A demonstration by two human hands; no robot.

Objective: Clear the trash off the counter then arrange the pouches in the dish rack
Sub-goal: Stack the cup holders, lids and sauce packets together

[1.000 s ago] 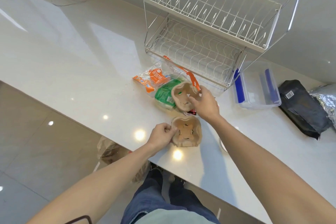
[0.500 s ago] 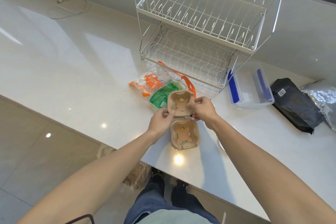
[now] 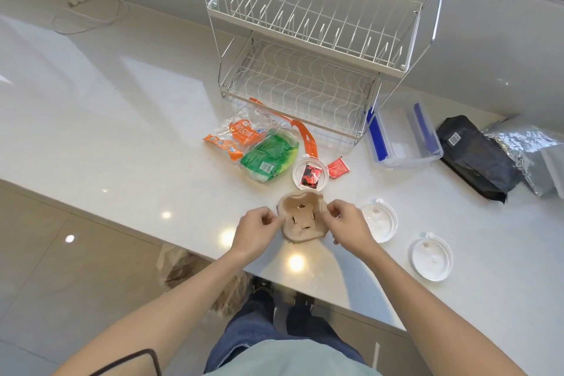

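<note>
**Ana:** Head view puts the brown pulp cup carrier just in front of the dish rack, down at the near edge of the surface. Both hands are on it?

**Ben:** Yes. The left hand pinches its left rim and the right hand pinches the right rim, fingers curled closed on the moulded edge. Whether it is one carrier or two nested ones cannot be told from here.

**Ana:** How would it handle?

**Ben:** Probably very light and fairly stiff, though moulded pulp bends and tears at the thin flaps around the centre hole. The thick outer rim looks like the safest place to hold, and one hand should be enough to carry it off.

**Ana:** And the rest of the trash?

**Ben:** Between the carrier and the rack lie a crumpled orange wrapper and a green wrapper, touching each other; those look soft, crinkly and slippery, best scrunched into the palm. Just in front of the rack's right corner sits a white lid with a red sachet in it, and a second red sachet beside it. Two more white lids lie right of the carrier.

**Ana:** The pouches?

**Ben:** Right of the rack, past a clear container: a black pouch and a foil pouch, touching. The rack holds nothing yet.
</note>
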